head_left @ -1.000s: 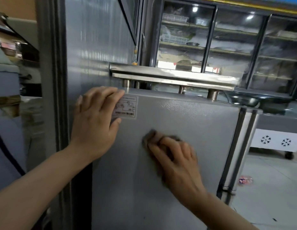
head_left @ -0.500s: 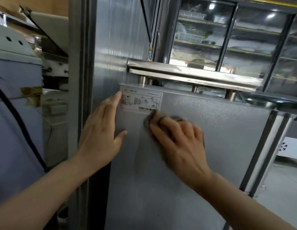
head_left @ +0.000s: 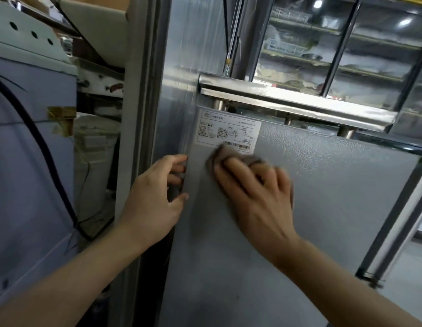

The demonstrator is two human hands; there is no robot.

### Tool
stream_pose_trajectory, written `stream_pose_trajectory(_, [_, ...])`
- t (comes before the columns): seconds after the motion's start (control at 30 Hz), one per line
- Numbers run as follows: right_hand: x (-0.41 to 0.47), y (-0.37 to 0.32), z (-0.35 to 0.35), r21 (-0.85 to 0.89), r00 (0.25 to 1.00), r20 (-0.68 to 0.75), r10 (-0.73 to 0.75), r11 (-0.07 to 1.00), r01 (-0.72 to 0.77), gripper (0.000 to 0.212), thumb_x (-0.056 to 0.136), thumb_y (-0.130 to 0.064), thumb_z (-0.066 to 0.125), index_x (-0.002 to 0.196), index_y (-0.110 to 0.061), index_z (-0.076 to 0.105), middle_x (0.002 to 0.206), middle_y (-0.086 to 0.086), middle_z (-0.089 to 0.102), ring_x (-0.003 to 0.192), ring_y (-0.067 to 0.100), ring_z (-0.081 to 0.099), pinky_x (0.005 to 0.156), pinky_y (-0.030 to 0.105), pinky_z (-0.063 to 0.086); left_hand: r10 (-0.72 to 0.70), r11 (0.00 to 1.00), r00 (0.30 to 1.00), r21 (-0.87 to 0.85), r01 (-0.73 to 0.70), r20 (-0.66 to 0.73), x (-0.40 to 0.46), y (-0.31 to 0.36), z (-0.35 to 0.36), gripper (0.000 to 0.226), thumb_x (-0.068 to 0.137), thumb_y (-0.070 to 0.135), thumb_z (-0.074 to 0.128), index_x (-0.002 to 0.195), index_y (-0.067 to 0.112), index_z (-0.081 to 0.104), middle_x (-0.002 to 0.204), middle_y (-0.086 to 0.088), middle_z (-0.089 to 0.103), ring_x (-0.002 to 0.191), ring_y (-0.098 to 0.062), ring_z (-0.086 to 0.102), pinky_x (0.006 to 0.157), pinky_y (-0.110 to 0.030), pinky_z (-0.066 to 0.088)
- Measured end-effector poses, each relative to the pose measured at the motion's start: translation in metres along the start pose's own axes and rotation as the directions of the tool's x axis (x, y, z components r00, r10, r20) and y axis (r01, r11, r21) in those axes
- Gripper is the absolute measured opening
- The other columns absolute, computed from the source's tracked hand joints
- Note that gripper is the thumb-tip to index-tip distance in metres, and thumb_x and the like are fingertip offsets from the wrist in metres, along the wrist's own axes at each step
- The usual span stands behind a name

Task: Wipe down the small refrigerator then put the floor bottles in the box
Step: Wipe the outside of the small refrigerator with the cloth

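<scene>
Small refrigerator (head_left: 323, 197): grey textured side panel, upright, under a steel shelf (head_left: 295, 100).
Label (head_left: 228, 131): white, at the panel's upper left corner.
Cloth (head_left: 219, 154): brownish, flat on the panel, overlapping the label's lower edge; somewhat blurred.
Right hand (head_left: 257, 194): fingers spread, pressing the cloth against the panel.
Left hand (head_left: 155, 197): at the panel's left edge, fingers apparently curled round that edge.
Glass-door cabinet (head_left: 335, 43): behind the shelf.
</scene>
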State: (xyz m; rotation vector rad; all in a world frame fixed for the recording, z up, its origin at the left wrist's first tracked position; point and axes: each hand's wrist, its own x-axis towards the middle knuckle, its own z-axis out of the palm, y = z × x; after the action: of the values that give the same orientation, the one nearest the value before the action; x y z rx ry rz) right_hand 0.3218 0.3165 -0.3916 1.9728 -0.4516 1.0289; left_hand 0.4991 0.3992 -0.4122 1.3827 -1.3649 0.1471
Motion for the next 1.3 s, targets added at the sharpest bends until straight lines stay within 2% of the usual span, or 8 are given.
stream_pose_trajectory(0.13, [0.062,0.002,0.005,0.014,0.986,-0.124,0.112,0.994,-0.111,0.042,0.088,-0.02,0.052,0.13,-0.023,0.058,0.131,-0.002,0.056,0.098,0.025,0.039,0.084,0.038,0.026,-0.068,0.986,0.998,-0.153,0.068,0.005,-0.001,-0.008,-0.001,0.069,0.076,0.004,0.073,0.117,0.049,0.04,0.103,0.02,0.06,0.087,0.001,0.063,0.074,-0.019,0.051])
stream_pose_trajectory(0.23, [0.064,-0.011,0.015,0.03,0.974,-0.167,0.152,0.988,-0.149,0.039,0.09,-0.019,0.049,0.128,-0.023,0.059,0.132,-0.003,0.057,0.099,0.025,0.04,0.084,0.038,0.027,-0.098,0.974,0.995,-0.204,0.095,-0.004,-0.004,-0.015,0.001,0.072,0.077,0.002,0.07,0.121,0.048,0.037,0.099,0.016,0.062,0.081,0.0,0.064,0.066,-0.019,0.051])
stream_pose_trajectory(0.4, [0.02,-0.027,0.013,0.04,0.992,-0.012,-0.125,0.991,0.126,0.045,0.083,-0.017,0.045,0.125,-0.02,0.063,0.128,-0.004,0.06,0.096,0.023,0.04,0.08,0.037,0.029,-0.121,0.972,0.992,-0.201,0.124,0.028,-0.015,-0.02,0.004,0.072,0.078,0.001,0.069,0.128,0.041,0.038,0.099,0.015,0.064,0.083,-0.002,0.065,0.071,-0.021,0.054])
stream_pose_trajectory(0.63, [0.087,-0.012,0.003,-0.024,0.999,-0.038,0.031,0.999,-0.032,0.034,0.093,-0.025,0.041,0.118,-0.021,0.064,0.135,-0.001,0.055,0.103,0.027,0.034,0.087,0.04,0.025,-0.206,0.957,0.975,-0.19,0.219,0.089,-0.034,-0.025,0.003,0.079,0.08,0.004,0.068,0.14,0.035,0.027,0.107,0.019,0.054,0.09,0.002,0.061,0.071,-0.017,0.052])
stream_pose_trajectory(0.87, [0.031,-0.045,0.027,0.018,0.979,0.008,-0.206,0.978,0.206,0.022,0.083,-0.021,0.051,0.099,-0.018,0.066,0.118,0.002,0.064,0.1,0.026,0.038,0.08,0.041,0.028,-0.19,0.981,0.982,-0.037,0.189,-0.025,-0.059,-0.032,-0.005,0.077,0.079,0.003,0.069,0.139,0.03,0.03,0.116,0.013,0.05,0.095,0.006,0.053,0.077,-0.019,0.049])
stream_pose_trajectory(1.1, [-0.055,-0.07,0.031,0.081,0.899,0.21,-0.385,0.923,0.377,0.043,0.087,-0.019,0.041,0.123,-0.021,0.065,0.136,-0.001,0.056,0.106,0.025,0.04,0.084,0.038,0.03,-0.185,0.982,0.983,0.047,0.186,-0.02,-0.083,-0.034,-0.011,0.076,0.079,0.0,0.067,0.139,0.03,0.031,0.118,0.012,0.048,0.094,0.007,0.051,0.07,-0.012,0.044])
stream_pose_trajectory(1.2, [-0.043,-0.042,0.015,0.004,0.923,0.141,-0.358,0.933,0.361,0.043,0.091,-0.015,0.041,0.13,-0.021,0.059,0.139,-0.003,0.053,0.104,0.024,0.041,0.081,0.038,0.032,-0.18,0.981,0.984,0.068,0.18,-0.004,-0.079,-0.031,-0.008,0.076,0.079,0.002,0.068,0.139,0.029,0.031,0.119,0.011,0.048,0.095,0.005,0.051,0.071,-0.01,0.04])
stream_pose_trajectory(1.3, [-0.009,0.008,-0.002,-0.071,0.988,-0.013,-0.155,0.986,0.154,0.042,0.094,-0.015,0.044,0.133,-0.02,0.055,0.138,0.001,0.054,0.105,0.027,0.042,0.081,0.038,0.03,-0.163,0.983,0.987,0.089,0.162,-0.002,-0.072,-0.025,0.006,0.074,0.079,0.01,0.071,0.139,0.026,0.031,0.12,0.008,0.049,0.097,-0.001,0.052,0.08,-0.016,0.041])
